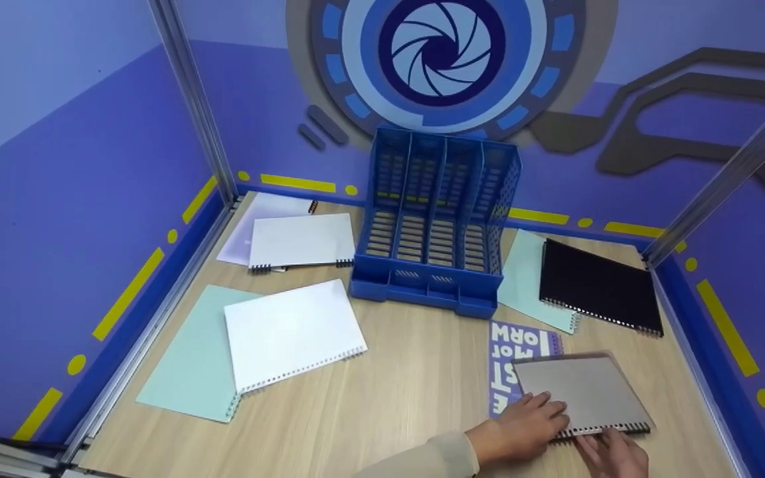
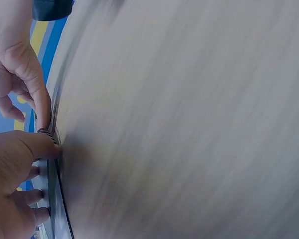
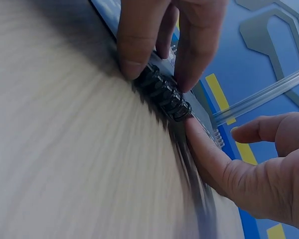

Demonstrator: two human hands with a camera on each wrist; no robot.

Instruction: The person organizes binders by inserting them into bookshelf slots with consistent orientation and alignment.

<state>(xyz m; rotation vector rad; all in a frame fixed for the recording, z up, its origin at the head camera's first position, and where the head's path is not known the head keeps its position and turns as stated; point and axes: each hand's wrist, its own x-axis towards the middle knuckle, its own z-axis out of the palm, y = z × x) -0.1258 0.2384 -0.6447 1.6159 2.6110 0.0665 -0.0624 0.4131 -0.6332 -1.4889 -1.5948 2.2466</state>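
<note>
A grey-covered spiral notebook [image 1: 585, 388] lies at the front right, its black coil binding [image 3: 164, 94] along the near edge. My left hand [image 1: 525, 425] pinches that binding toward its left end, thumb at the near side and fingers over the cover. My right hand [image 1: 615, 455] touches the same edge with one straight finger [image 3: 209, 154], slid in low against the coil's underside; another of its fingers stands apart in the right wrist view. Partly under the grey notebook is a purple notebook [image 1: 505, 352] with large white letters.
A blue file rack [image 1: 425, 282] with several slots stands at the back. Behind to the right, a black notebook [image 1: 598, 285] overlaps a mint one [image 1: 522, 292]. On the left lie white notebooks [image 1: 293, 332] [image 1: 303, 239], a mint notebook [image 1: 183, 358] and a pale purple one [image 1: 240, 242].
</note>
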